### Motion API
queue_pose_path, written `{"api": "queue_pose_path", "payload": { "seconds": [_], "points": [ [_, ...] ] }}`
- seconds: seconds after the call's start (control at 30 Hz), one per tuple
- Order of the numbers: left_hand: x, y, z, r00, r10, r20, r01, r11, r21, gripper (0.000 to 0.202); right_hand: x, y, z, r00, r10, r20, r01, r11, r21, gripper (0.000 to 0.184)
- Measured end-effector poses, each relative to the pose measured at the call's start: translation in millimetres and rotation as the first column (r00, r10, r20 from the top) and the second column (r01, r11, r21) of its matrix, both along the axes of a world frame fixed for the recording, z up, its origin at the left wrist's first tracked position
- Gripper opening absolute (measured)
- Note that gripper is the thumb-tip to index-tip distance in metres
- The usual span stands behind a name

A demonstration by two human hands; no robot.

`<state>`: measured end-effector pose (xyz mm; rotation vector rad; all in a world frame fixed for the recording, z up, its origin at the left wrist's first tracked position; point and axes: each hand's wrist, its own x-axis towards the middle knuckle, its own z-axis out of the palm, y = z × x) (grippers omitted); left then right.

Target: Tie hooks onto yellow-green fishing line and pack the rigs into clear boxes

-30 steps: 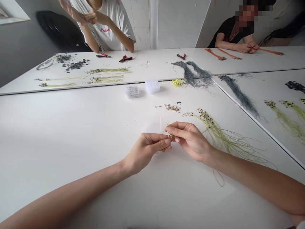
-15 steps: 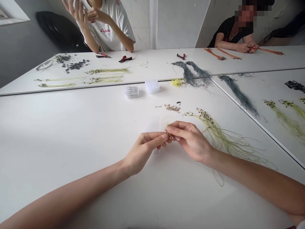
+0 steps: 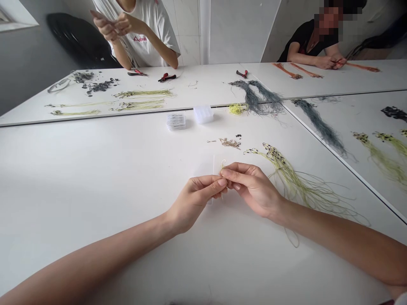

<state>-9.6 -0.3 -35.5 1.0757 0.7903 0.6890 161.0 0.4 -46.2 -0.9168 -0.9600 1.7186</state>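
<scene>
My right hand (image 3: pixel 251 184) pinches a small fish hook (image 3: pixel 223 162), its bent end sticking up above the fingertips. Yellow-green line is wound at the hook's shank, mostly covered by my fingers. Thumb and forefinger of my left hand (image 3: pixel 199 195) are pressed together against the right fingertips, closed on the lower part of the hook and its line; exactly what they grip is hidden. Right of my hands lies a bundle of yellow-green lines (image 3: pixel 291 180) with hooks and dark beads at one end. Beyond my fingers is a small pile of bronze-coloured metal pieces (image 3: pixel 230 143).
Two clear plastic boxes (image 3: pixel 203 115) stand ahead, beside a yellow tangle of line (image 3: pixel 237 109). Grey-blue line bundles (image 3: pixel 254 97) lie farther right. Pliers (image 3: pixel 167 77) rest on the far table. Two people sit across, one in a white shirt (image 3: pixel 152 38), both with hands busy.
My left fingertips have shifted slightly right, closer against the right hand's fingers. The person in the white shirt has lowered a raised hand.
</scene>
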Motion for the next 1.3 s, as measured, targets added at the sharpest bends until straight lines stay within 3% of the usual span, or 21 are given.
{"api": "queue_pose_path", "payload": {
  "seconds": [0.4,0.8,1.03,1.3],
  "points": [
    [-3,0,2.5,1.000,-0.007,0.012,0.006,0.997,0.075,0.024,0,1,-2.9,0.999,0.030,-0.035,-0.030,1.000,0.003,0.010],
    [-7,0,-1.4,0.997,-0.009,-0.081,0.020,0.990,0.136,0.026,1,1,3.4,0.998,0.019,0.062,-0.024,0.997,0.079,0.006],
    [-6,-1,1.6,0.984,-0.041,-0.171,0.061,0.992,0.112,0.023,6,5,5.1,0.999,-0.025,0.026,0.022,0.995,0.097,0.008],
    [-4,-2,-0.6,0.989,-0.074,-0.126,0.079,0.996,0.032,0.025,12,10,7.2,0.998,-0.054,-0.029,0.057,0.994,0.092,0.004]
  ]
}}
